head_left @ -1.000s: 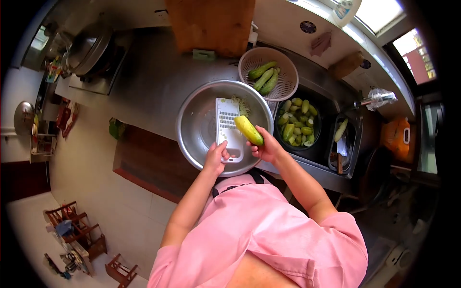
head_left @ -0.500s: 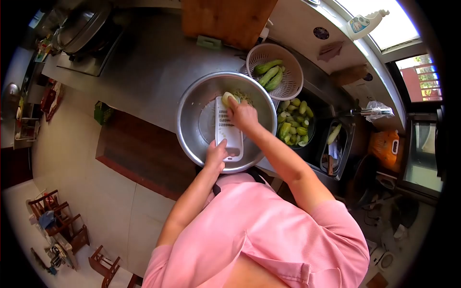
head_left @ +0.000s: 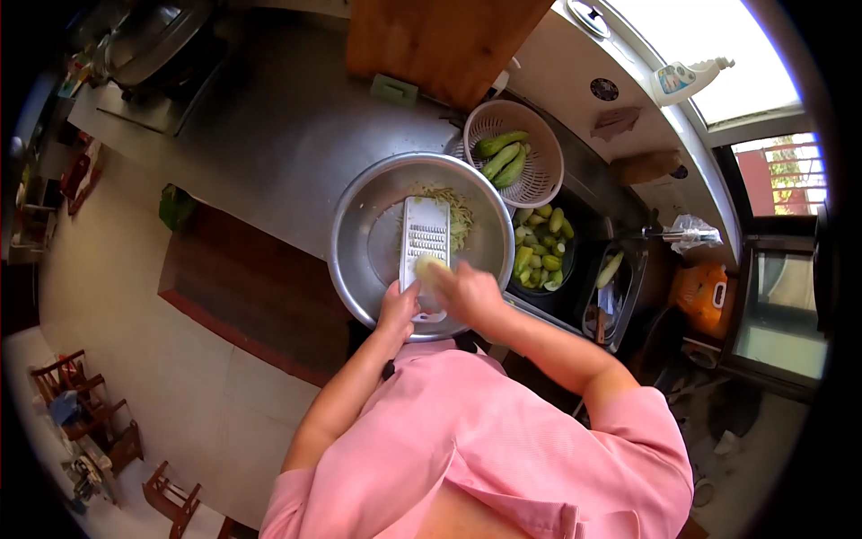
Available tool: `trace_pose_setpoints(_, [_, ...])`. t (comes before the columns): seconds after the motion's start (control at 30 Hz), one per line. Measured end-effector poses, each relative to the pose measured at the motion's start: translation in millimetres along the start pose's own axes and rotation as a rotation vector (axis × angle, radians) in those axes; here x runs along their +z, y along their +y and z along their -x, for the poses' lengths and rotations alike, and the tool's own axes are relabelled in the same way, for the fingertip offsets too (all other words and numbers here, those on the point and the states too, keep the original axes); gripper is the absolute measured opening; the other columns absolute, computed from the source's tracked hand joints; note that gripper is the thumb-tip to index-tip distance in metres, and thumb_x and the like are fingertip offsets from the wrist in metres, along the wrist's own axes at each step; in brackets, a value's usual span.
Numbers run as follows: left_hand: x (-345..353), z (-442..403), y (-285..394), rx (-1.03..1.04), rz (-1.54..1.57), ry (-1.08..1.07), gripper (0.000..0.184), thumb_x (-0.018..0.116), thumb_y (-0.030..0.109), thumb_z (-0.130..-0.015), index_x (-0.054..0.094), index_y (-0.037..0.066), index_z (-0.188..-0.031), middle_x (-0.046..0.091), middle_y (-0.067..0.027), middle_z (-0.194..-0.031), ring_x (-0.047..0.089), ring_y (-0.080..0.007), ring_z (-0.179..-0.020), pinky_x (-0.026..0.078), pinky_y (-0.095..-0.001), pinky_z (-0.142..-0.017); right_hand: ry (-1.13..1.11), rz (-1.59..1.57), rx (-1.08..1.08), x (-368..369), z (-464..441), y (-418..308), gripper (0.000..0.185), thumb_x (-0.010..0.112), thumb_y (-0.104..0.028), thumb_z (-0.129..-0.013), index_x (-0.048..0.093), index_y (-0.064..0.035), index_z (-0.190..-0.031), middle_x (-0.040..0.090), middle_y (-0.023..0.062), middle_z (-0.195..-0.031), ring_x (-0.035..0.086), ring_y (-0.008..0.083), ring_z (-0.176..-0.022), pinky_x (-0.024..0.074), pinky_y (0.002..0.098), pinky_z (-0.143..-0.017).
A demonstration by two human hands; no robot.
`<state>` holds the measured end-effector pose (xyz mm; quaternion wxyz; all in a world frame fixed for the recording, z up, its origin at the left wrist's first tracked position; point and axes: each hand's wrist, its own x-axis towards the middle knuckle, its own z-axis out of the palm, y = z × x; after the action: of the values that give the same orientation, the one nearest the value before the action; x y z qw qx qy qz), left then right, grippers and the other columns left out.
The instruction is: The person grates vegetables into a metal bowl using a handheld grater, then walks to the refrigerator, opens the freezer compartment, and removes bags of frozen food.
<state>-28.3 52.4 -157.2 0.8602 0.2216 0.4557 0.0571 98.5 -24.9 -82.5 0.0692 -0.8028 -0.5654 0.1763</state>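
Observation:
A white grater (head_left: 426, 216) leans inside a large steel bowl (head_left: 339, 260), its lower end near the rim closest to me. My left hand (head_left: 396, 311) is closed around that lower end. In my right hand (head_left: 469, 295), somewhat blurred by motion, is a pale peeled cucumber piece (head_left: 432, 268), held against the lower part of the grater below the rows of holes. Pale green shreds (head_left: 460, 220) lie in the bowl, beside and beyond the grater's upper end.
Right of the bowl, a white basket (head_left: 549, 175) holds green cucumbers (head_left: 505, 162). Several small cucumbers (head_left: 540, 247) fill a dark container by the sink. Another cucumber (head_left: 610, 269) and a knife (head_left: 601, 325) lie in the sink. A wooden board (head_left: 440, 45) stands at the back.
My right hand has drawn the cucumber piece down the grater, from the top end toward me. My left hand keeps its hold. The whole view has shifted slightly.

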Motion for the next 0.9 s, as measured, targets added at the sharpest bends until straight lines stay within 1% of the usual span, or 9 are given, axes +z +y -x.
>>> trace_pose_setpoints(0.17, [1.2,2.6,-8.9,0.034,0.042,-0.010,0.021,0.051,0.015,-0.085,0.047,0.005,-0.103,0.055,-0.0062,-0.085,0.054,-0.0139,-0.062,0.049,-0.0309,-0.050,0.198,-0.004,0.153,27.7,-66.1,25.9,0.038,0.059,-0.025,-0.074,0.053,-0.0215,-0.111,0.053,0.0175,-0.071,0.057,0.0324,-0.056,0.0458,0.0430,-0.049])
trace_pose_setpoints(0.23, [-4.0,1.0,-6.5,0.013,0.032,-0.017,0.020,0.051,0.014,-0.084,0.047,0.005,-0.102,0.054,-0.0064,-0.083,0.054,-0.0147,-0.062,0.050,-0.0309,-0.051,0.236,-0.005,0.110,15.4,-76.2,27.5,0.031,0.058,-0.025,-0.074,0.056,-0.0199,-0.105,0.054,0.0165,-0.069,0.056,0.0325,-0.054,0.0448,0.0433,-0.047])
trace_pose_setpoints(0.27, [-4.1,-2.9,-4.5,0.003,0.033,-0.029,0.019,0.052,0.013,-0.084,0.048,0.005,-0.101,0.054,-0.0065,-0.082,0.055,-0.0151,-0.062,0.050,-0.0309,-0.052,0.100,0.014,0.069,17.3,-54.7,25.3,0.029,0.057,-0.026,-0.075,0.056,-0.0197,-0.104,0.054,0.0162,-0.069,0.056,0.0324,-0.054,0.0451,0.0429,-0.048])
trace_pose_setpoints(0.37, [-4.3,-12.4,-14.0,0.029,0.069,-0.022,0.018,0.052,0.013,-0.084,0.048,0.004,-0.099,0.054,-0.0059,-0.081,0.055,-0.0143,-0.062,0.051,-0.0315,-0.051,0.107,-0.040,-0.036,18.8,-9.4,5.5,0.027,0.056,-0.026,-0.075,0.056,-0.0190,-0.102,0.054,0.0161,-0.068,0.056,0.0320,-0.054,0.0453,0.0425,-0.047])
trace_pose_setpoints(0.43, [3.4,-3.8,-9.5,0.051,0.100,-0.025,0.018,0.052,0.013,-0.083,0.048,0.003,-0.098,0.053,-0.0045,-0.078,0.050,-0.0117,-0.057,0.051,-0.0304,-0.051,0.173,-0.014,0.109,32.3,-43.7,16.6,0.027,0.056,-0.026,-0.075,0.056,-0.0192,-0.101,0.055,0.0170,-0.069,0.056,0.0324,-0.054,0.0456,0.0425,-0.048])
trace_pose_setpoints(0.53, [7.1,7.2,0.6,0.029,-0.017,0.048,0.017,0.051,0.012,-0.083,0.048,0.003,-0.098,0.051,-0.0035,-0.074,0.046,-0.0101,-0.053,0.051,-0.0297,-0.051,0.296,0.007,0.153,26.4,-96.8,31.5,0.025,0.054,-0.026,-0.076,0.057,-0.0179,-0.100,0.055,0.0176,-0.069,0.056,0.0334,-0.052,0.0452,0.0428,-0.048])
trace_pose_setpoints(0.67, [5.0,6.3,3.1,-0.013,0.035,-0.029,0.017,0.051,0.012,-0.084,0.047,0.003,-0.098,0.050,-0.0030,-0.072,0.042,-0.0092,-0.050,0.051,-0.0297,-0.053,0.052,-0.008,-0.023,21.3,-7.3,7.2,0.037,0.055,-0.028,-0.076,0.055,-0.0249,-0.113,0.054,0.0169,-0.068,0.057,0.0312,-0.054,0.0455,0.0436,-0.049])
trace_pose_setpoints(0.8, [6.7,6.5,-0.8,0.001,0.041,-0.007,0.018,0.051,0.014,-0.084,0.047,0.004,-0.100,0.052,-0.0040,-0.076,0.047,-0.0113,-0.053,0.050,-0.0300,-0.053,0.185,-0.024,0.173,34.9,-68.8,24.4,0.025,0.055,-0.028,-0.075,0.059,-0.0196,-0.099,0.054,0.0162,-0.066,0.056,0.0327,-0.055,0.0448,0.0441,-0.048])
trace_pose_setpoints(0.9, [2.3,8.3,3.9,0.043,-0.027,0.012,0.021,0.051,0.016,-0.085,0.050,0.004,-0.102,0.053,-0.0048,-0.077,0.052,-0.0141,-0.061,0.049,-0.0311,-0.053,0.222,-0.015,0.130,27.6,-91.0,36.4,0.020,0.055,-0.028,-0.075,0.059,-0.0174,-0.092,0.055,0.0158,-0.065,0.056,0.0333,-0.054,0.0444,0.0440,-0.048])
